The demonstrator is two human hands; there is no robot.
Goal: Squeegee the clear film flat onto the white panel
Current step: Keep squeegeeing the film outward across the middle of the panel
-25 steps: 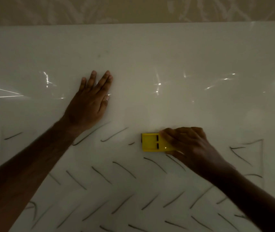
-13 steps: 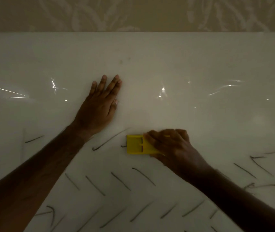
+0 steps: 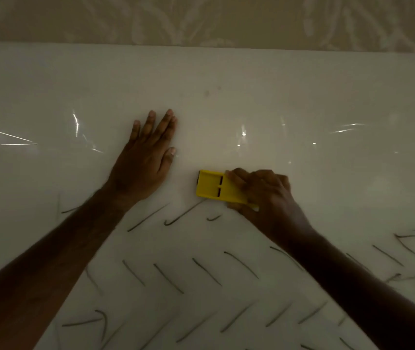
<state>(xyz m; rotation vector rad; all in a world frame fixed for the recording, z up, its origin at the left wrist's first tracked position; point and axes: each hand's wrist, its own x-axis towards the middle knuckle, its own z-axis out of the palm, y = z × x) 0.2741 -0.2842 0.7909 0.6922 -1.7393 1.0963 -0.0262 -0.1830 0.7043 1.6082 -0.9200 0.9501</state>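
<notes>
A large white panel [image 3: 251, 79] fills the view, covered by clear film [image 3: 302, 137] that shows bright creases and glints across its middle. My left hand [image 3: 148, 157] lies flat on the film, palm down, fingers together and pointing away from me. Just right of it, my right hand [image 3: 264, 193] grips a yellow squeegee [image 3: 211, 188], pressed flat on the film with its edge facing left toward my left hand. A small gap separates the squeegee from my left thumb.
Dark curved pen-like strokes [image 3: 168, 277] mark the near half of the panel in slanted rows. Beyond the panel's far edge is a beige patterned surface [image 3: 201, 18]. Film wrinkles [image 3: 76, 125] sit left of my left hand and at the far right.
The squeegee in my right hand has slid left and away from me, past the upper row of strokes and closer to my left hand. My left hand stays flat in place.
</notes>
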